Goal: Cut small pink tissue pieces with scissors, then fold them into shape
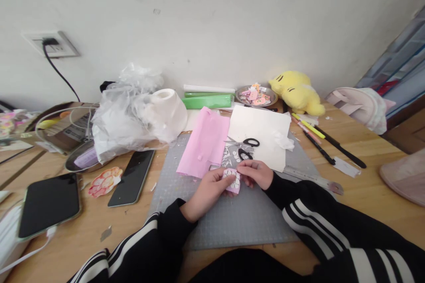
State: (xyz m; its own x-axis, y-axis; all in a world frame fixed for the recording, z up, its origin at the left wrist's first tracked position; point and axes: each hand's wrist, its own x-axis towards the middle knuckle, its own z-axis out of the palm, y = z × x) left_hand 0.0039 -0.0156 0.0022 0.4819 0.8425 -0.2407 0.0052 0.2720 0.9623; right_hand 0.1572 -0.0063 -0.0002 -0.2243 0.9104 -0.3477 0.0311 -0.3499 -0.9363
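Pink patterned cutout is held just above the grey cutting mat. The left hand has thumb and fingers closed on its left edge and the right hand is curled shut on its right edge, probably to keep it taut for close work. Scissors lie idle just behind on the white sheet, within easy reach, and the pens are parked well off to the right.

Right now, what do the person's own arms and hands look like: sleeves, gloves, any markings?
The left hand and the right hand are bare, with no gloves and no ring or watch in view. The left sleeve and the right sleeve are long and black, with white stripes running lengthwise. Plain black cuffs reach the wrists.
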